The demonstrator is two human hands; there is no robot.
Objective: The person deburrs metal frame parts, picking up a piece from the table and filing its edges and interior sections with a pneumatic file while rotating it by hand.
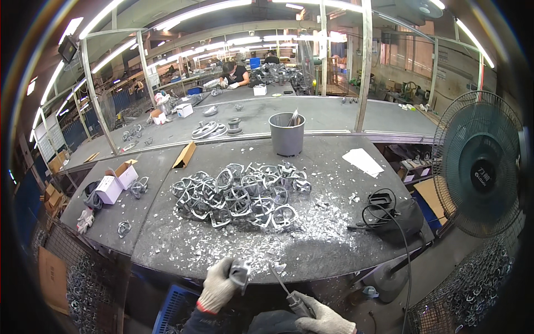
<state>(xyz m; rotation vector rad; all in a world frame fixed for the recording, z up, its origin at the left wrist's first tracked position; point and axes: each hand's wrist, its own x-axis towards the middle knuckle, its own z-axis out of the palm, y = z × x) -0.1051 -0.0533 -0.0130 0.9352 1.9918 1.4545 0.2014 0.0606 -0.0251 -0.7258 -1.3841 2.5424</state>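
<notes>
Metal casting (240, 272) at near edge of table (320, 260), gripped in gloved left hand (217, 288). Gloved right hand (324, 315), to its right, closed round handle of slim tool (298, 303), tip pointing far-left. Casting pile (239, 195) farther off, pale flakes (206, 243) around.

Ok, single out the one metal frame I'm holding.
The grey metal frame in your gloved left hand, at the table's near edge. The frames in the pile lie loose, touched by neither hand.
</notes>
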